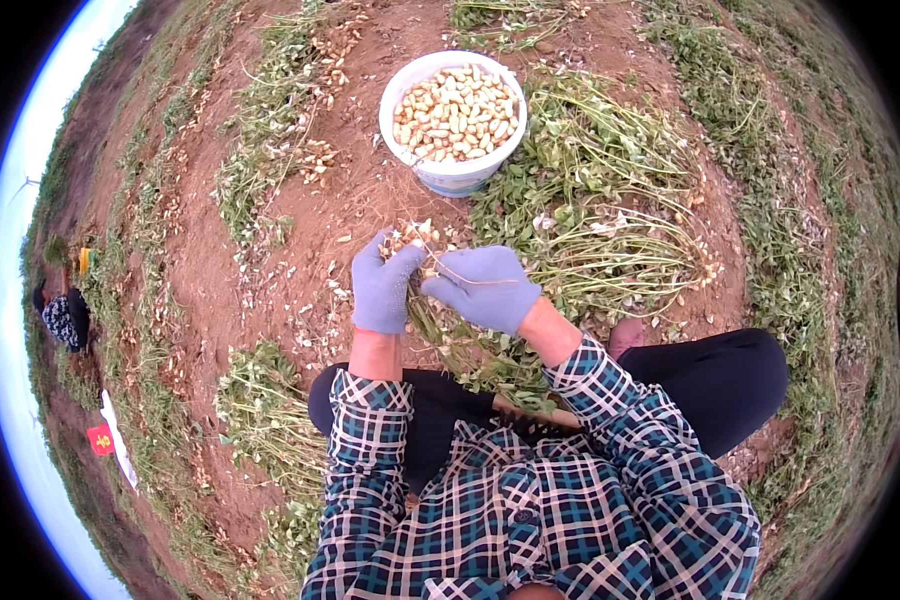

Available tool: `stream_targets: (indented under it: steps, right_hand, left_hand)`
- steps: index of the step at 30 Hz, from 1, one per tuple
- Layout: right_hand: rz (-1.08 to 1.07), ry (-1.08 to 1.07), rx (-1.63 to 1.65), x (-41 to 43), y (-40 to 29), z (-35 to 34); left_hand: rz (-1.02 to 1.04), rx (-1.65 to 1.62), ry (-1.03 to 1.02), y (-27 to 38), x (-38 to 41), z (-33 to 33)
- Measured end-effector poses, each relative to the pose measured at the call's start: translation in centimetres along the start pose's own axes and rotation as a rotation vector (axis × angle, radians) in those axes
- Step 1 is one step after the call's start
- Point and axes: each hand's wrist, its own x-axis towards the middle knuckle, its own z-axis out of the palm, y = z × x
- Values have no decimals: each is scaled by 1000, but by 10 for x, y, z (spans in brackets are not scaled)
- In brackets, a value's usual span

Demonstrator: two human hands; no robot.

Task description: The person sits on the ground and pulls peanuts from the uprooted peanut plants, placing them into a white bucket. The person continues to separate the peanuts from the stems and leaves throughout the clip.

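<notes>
My left hand (382,289), in a pale purple knit glove, has its fingers closed around a cluster of peanut pods (409,235) at the root end of a peanut plant. Gloved alike, my right hand (484,287) grips the same plant just below the pods, its thumb close to the left hand. The leafy stems (457,345) hang from between the hands down over my lap. Beyond the hands a white plastic bucket (456,180) stands on the soil, holding many peanuts (454,112) in their shells.
Pulled peanut plants (607,150) lie right of the bucket, more plants (270,405) beside my left knee. Rows of plants (266,112) with exposed pods cross the reddish soil. Far left are a crouching person (67,319), a yellow container (85,260) and a white sack (118,442).
</notes>
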Motion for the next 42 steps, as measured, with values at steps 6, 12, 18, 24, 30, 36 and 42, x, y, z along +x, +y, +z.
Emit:
stream_targets:
  steps: [6,12,18,24,30,36,42]
  right_hand:
    - [-155,-284,-10,-6,13,-16]
    - [-565,-630,934,-32,-72,27]
    - [298,-465,1404,-10,-5,-8]
    - [310,160,1283,10,17,-27]
    - [459,180,919,24,19,19]
    - [342,-285,698,29,13,25]
    - [532,-276,1076,6,13,29]
  left_hand:
    - [-20,130,-29,-3,-2,-11]
    - [478,856,361,-50,24,-30]
    - [-8,-232,187,-13,18,-51]
    - [-87,-415,59,-12,10,-73]
    - [-88,-375,-52,-7,4,-49]
    - [-106,-321,-18,-12,-4,-36]
    - [-43,-698,-339,-4,-13,-35]
